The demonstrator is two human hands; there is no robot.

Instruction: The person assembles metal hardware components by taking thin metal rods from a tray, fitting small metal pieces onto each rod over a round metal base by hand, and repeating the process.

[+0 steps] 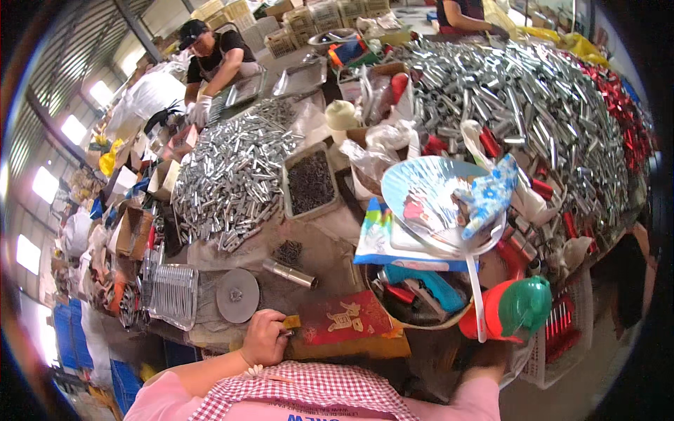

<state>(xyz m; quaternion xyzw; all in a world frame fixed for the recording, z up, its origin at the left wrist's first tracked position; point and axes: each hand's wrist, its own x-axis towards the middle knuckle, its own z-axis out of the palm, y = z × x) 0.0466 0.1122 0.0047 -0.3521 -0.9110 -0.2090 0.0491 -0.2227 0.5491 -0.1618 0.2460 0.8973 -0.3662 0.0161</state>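
From the camera on my head, I see my left hand at the near edge of the table. Its fingers are curled in, almost like a fist. A small shiny bit shows right at my fingertips, but I cannot tell if I am holding it. A little yellow piece is there too, and just to the right lies a flat red paper with a gold sign on it. My right arm goes up under a red and green cup. My right hand is hidden there, so I cannot tell if it is wide, narrow or holding something.

Near my left hand, a round gray disc sits on the table. Past my hand lies a shiny metal tube, with a little heap of dark bits behind it. Farther off are a tray full of dark bits and a big pile of silver pieces. A co-worker in white gloves leans over the far side.
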